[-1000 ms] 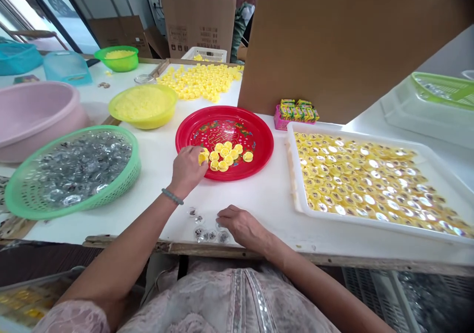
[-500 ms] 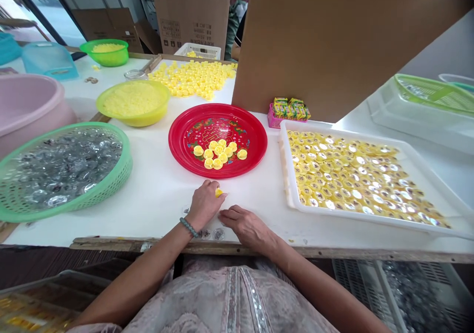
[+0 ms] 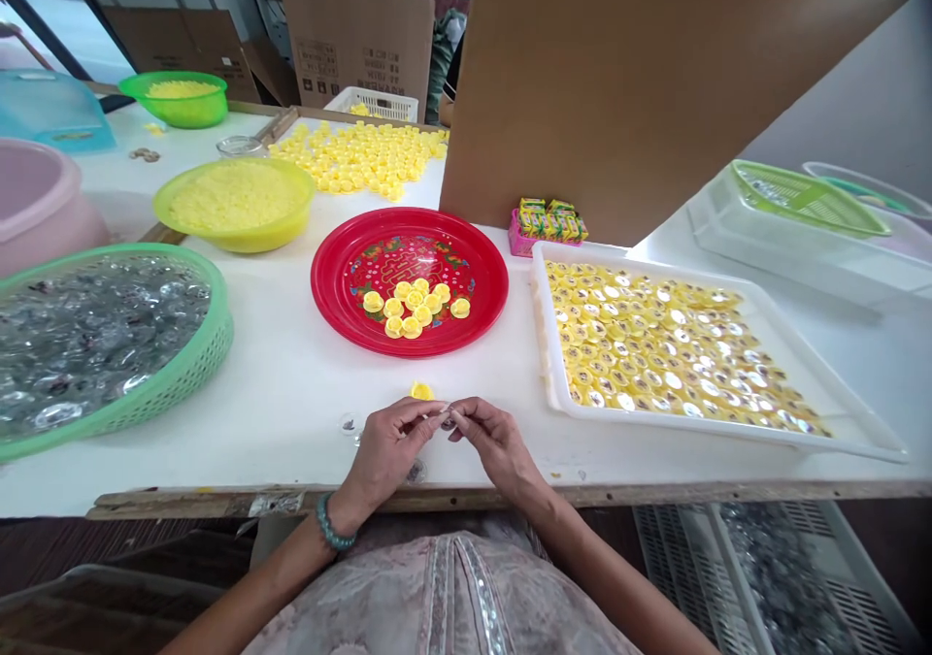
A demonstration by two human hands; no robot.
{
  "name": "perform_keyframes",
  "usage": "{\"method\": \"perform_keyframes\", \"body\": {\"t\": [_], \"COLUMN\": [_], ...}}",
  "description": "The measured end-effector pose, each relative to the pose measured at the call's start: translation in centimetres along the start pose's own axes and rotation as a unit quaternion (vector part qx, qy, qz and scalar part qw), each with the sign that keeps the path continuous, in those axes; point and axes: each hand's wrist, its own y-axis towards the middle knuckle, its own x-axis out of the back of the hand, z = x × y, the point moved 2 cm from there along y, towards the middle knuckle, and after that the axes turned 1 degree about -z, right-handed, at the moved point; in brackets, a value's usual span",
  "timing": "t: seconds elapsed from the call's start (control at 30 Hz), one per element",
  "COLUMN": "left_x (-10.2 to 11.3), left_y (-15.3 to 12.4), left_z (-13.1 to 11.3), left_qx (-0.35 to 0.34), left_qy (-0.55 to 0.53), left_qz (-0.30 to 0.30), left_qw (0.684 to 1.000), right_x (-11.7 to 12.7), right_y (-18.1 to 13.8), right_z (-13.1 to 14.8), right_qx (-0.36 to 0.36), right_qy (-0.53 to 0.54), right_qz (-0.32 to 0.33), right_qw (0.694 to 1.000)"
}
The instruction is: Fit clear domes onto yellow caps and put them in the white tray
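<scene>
fingertips of the left hand and right hand are pinching a small, partly hidden clear piece. a yellow piece is lying just beyond them on the table, clear discs are sitting beside the left hand, farther out a red tray is holding more yellow pieces.

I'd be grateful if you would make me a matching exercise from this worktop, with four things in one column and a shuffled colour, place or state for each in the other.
Column one:
1. Left hand
2. Round tray
3. Lone yellow piece
4. Basket of clear pieces

Column two:
A. On the table, between the round tray and the left hand
B. Light green, cut off by the picture's left edge
C. Has a bracelet at its wrist
D. Red

Right pairs: 1-C, 2-D, 3-A, 4-B.
</scene>
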Motion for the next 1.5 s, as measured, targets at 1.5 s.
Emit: {"method": "perform_keyframes", "body": {"t": [1.5], "left_x": [0.5], "left_y": [-0.7], "left_z": [-1.9], "left_qx": [0.108], "left_qy": [-0.241], "left_qz": [-0.041], "left_qw": [0.964], "right_x": [-0.7], "right_y": [-0.8], "right_z": [3.0], "right_qx": [0.043], "right_qy": [0.175], "right_qz": [-0.024], "right_qw": [0.983]}}
